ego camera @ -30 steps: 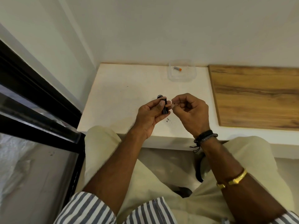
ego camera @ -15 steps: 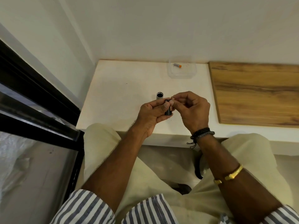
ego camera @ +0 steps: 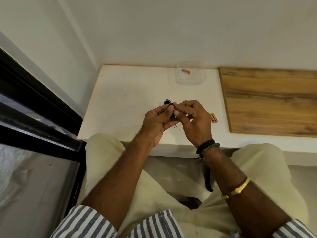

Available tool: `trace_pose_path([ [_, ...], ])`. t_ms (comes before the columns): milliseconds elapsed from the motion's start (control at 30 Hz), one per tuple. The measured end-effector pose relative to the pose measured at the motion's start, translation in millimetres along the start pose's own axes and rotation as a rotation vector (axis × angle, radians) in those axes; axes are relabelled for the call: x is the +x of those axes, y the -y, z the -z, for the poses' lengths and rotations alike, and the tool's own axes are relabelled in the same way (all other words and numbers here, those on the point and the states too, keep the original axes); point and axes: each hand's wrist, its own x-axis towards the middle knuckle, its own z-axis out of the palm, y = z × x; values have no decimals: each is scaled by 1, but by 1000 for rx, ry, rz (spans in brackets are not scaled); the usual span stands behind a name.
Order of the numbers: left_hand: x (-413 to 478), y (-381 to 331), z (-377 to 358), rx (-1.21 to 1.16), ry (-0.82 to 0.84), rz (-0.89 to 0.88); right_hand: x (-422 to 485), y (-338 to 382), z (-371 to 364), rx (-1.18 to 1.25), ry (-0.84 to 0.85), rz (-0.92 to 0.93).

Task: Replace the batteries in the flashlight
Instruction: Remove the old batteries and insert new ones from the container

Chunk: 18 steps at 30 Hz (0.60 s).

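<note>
My left hand grips a small black flashlight part, seemingly the battery holder, just above the white table. My right hand pinches the top end of the same part with thumb and forefinger. Whether a battery sits between those fingers is hidden. A black flashlight tube stands upright on the table right behind my hands. A couple of pale orange batteries lie on the table beside my right hand.
A clear plastic container at the back of the table holds one battery with an orange end. A wooden board covers the right side. A wall runs behind; a black-framed glass panel stands to the left. Small dark specks lie near the table's front edge.
The orange battery tip seen between my right fingers a second ago is out of sight. My right hand has closed in against the black part; the batteries on the table have come into view.
</note>
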Motion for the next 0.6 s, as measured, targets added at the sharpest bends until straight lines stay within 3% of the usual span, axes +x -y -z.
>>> trace_pose_path([
  [167,5,-8,1,-98,20,8,20,-5,6,167,-105,-155],
  [333,21,-18,17,-348,-137,-33,71,-17,11,252,-238,-350],
  [600,41,-19,27,-347,-245,-36,178,-68,-10,-62,-154,-390],
])
